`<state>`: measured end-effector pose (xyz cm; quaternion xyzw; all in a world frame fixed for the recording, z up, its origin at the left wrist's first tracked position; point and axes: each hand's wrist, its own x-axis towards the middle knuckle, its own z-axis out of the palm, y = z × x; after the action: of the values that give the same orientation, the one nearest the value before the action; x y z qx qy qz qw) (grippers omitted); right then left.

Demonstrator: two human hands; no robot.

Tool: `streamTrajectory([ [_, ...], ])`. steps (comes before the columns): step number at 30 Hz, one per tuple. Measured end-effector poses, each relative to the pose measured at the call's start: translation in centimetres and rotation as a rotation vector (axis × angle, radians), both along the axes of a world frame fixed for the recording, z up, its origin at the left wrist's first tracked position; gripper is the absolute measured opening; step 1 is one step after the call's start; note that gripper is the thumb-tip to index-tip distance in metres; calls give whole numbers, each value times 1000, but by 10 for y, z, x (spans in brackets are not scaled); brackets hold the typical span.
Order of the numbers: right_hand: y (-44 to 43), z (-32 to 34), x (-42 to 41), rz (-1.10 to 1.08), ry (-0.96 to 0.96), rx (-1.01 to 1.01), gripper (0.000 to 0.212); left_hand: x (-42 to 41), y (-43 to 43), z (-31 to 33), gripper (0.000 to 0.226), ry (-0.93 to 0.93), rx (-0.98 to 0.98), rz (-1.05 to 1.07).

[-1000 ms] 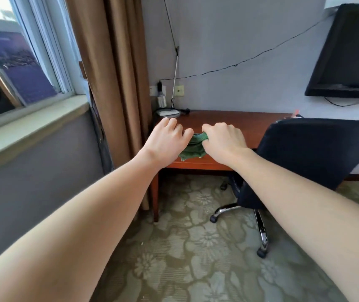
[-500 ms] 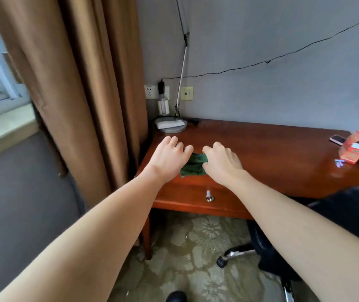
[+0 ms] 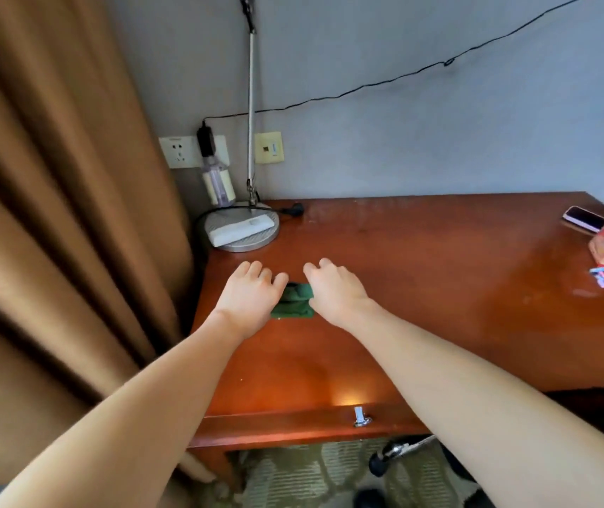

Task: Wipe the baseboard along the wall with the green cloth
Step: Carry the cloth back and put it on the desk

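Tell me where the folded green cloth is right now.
In the head view, the folded green cloth sits on the reddish wooden desk, left of centre, between the left hand and the right hand.

Cloth (image 3: 293,302): dark green. Desk (image 3: 421,287): glossy reddish-brown; curtain (image 3: 55,214): tan-brown. Carpet (image 3: 304,474): olive-beige floral pattern; wall (image 3: 403,141): grey.

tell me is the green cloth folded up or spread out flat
Folded up: the green cloth is a small bunched wad between the left hand and right hand, above the desk.
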<state>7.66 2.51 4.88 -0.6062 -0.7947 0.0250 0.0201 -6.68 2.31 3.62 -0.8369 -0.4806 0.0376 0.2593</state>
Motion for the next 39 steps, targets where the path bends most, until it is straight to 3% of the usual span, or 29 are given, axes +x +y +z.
streamTrajectory([
  [9, 50, -24, -18, 81, -33, -1, 41, -20, 41, -16, 45, -93, -33, -26],
  [19, 73, -49, -36, 199, -102, -3, 44, -41, 53, -41, 34, -98, -38, -7],
  [26, 73, -62, -36, 237, -146, -11, 39, -38, 48, -52, 32, -44, -111, -21],
  [39, 52, -88, -26, 283, -167, -94, 34, -26, 32, -83, 32, 130, -336, 143],
])
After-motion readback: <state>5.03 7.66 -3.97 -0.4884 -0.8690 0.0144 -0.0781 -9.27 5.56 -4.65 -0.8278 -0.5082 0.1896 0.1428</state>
